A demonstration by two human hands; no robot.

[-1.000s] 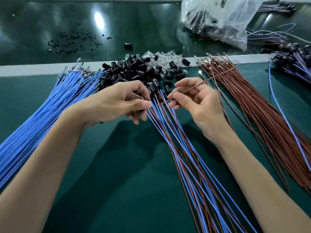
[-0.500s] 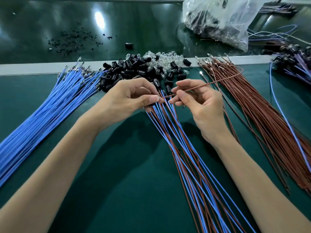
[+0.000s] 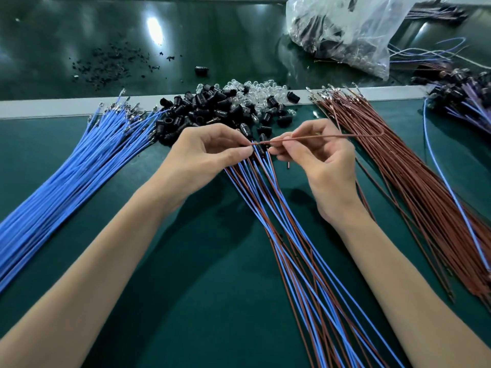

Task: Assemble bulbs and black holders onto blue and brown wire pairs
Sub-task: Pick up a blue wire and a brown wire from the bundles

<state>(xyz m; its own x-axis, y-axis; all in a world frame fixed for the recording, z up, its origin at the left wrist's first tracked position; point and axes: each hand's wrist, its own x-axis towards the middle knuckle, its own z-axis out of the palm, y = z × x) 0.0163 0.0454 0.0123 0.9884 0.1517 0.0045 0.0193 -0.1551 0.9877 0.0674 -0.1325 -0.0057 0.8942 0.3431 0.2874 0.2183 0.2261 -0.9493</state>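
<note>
My left hand (image 3: pixel 210 152) pinches a small part at its fingertips, mostly hidden; it looks like a black holder. My right hand (image 3: pixel 318 160) pinches a single brown wire (image 3: pixel 332 136) whose near end meets the left fingertips, while its far part bends back at the right. Under both hands lies a bundle of paired blue and brown wires (image 3: pixel 300 248). Behind them sits a pile of black holders (image 3: pixel 207 110) and clear bulbs (image 3: pixel 255 94). A sheaf of loose blue wires (image 3: pixel 79 166) lies at the left and loose brown wires (image 3: pixel 414 176) at the right.
A pale strip (image 3: pixel 53 108) crosses the green table. Beyond it lie black scraps (image 3: pixel 106 65), one stray holder (image 3: pixel 201 70) and a clear plastic bag (image 3: pixel 350 30) of parts. Finished wired holders (image 3: pixel 467 102) are heaped at the far right. One blue wire (image 3: pixel 451 192) crosses the brown sheaf.
Both hands have risen slightly toward the holder pile. The brown wire in my right hand now lies flatter, with a sharper bend at its far right, and its end has reached my left fingertips.
</note>
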